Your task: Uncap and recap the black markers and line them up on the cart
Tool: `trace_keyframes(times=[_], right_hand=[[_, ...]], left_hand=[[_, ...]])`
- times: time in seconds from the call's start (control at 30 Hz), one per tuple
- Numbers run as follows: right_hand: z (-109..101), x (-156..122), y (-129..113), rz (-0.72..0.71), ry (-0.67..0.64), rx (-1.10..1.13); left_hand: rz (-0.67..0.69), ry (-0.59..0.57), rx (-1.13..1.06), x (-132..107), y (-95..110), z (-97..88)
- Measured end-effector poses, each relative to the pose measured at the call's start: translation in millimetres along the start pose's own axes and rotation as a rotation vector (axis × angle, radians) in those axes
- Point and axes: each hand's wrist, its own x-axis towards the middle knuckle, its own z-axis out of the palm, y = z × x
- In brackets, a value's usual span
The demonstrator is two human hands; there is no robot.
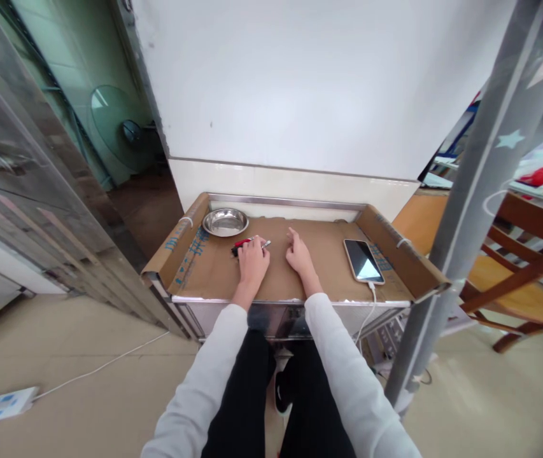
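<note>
My left hand (253,259) rests on the cardboard-covered shelf (319,235), its fingers closed over a small bunch of slim items (243,242) that look like pens. Red and black ends stick out to the left of the fingers and a silver end to the right; the middle is hidden. My right hand (300,256) lies a short way to the right on the cardboard, index finger stretched forward and the others loosely curled, with nothing visible in it. Just beyond my left hand stands a round, shallow metal dish (226,222).
A phone (363,261) with a white cable (371,302) lies on the shelf's right side. Raised cardboard flanks (183,238) bound both ends. Behind is a white wall (300,83). A grey post (472,191) and wooden chair (529,261) stand right; a power strip (1,407) lies on the floor.
</note>
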Motion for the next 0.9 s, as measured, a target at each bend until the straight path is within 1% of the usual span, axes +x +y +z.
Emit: trace_keyframes(times=[0.17, 0.3, 0.37, 0.47, 0.63, 0.9], right_hand=[[-1, 0, 0, 0.009, -0.003, -0.02], [0, 0, 1, -0.001, -0.003, -0.055], [0, 0, 1, -0.006, 0.002, -0.066], [1, 0, 3, -0.008, 0.009, -0.067], [4, 2, 7, -0.021, 0.033, 0.018], [4, 2, 9, -0.001, 0.014, 0.035]], left_hand=[[-0.062, -0.022, 0.079, -9, 2, -3.9], [-0.169, 0.035, 0.108, -10, 4, -2.8], [-0.195, 0.073, 0.108, -10, 4, -1.0], [-0.184, 0.09, 0.095, -11, 1, 2.5], [-0.139, 0.057, 0.134, -12, -1, 5.4], [-0.141, 0.077, 0.149, -10, -1, 6.5]])
